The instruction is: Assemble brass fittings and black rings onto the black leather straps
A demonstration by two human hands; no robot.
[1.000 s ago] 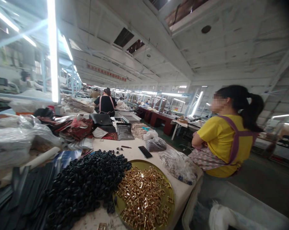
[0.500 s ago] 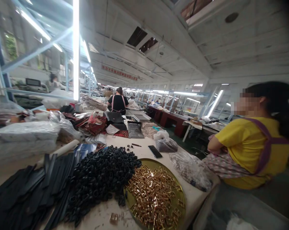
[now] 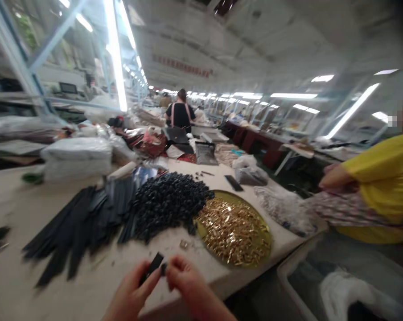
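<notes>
Cluttered pale table [image 3: 81, 298], tube-lit hall [image 3: 271, 49]; hands [image 3: 133, 285] [image 3: 190, 281] in pinch grips on black strip [image 3: 154, 264] and dark piece [image 3: 163, 269]

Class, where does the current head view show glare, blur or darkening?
Head view: tall tube light glares, gold-coloured pieces glint; head view again: red banner too blurred to read, left hand and right hand soft-edged; same head view: top right corner dark.

A smartphone [image 3: 234, 183] lies just beside a plastic bag [image 3: 251, 175]; a yellow-shirted person [image 3: 385, 178] appears beyond an open tub [image 3: 298, 269].
</notes>
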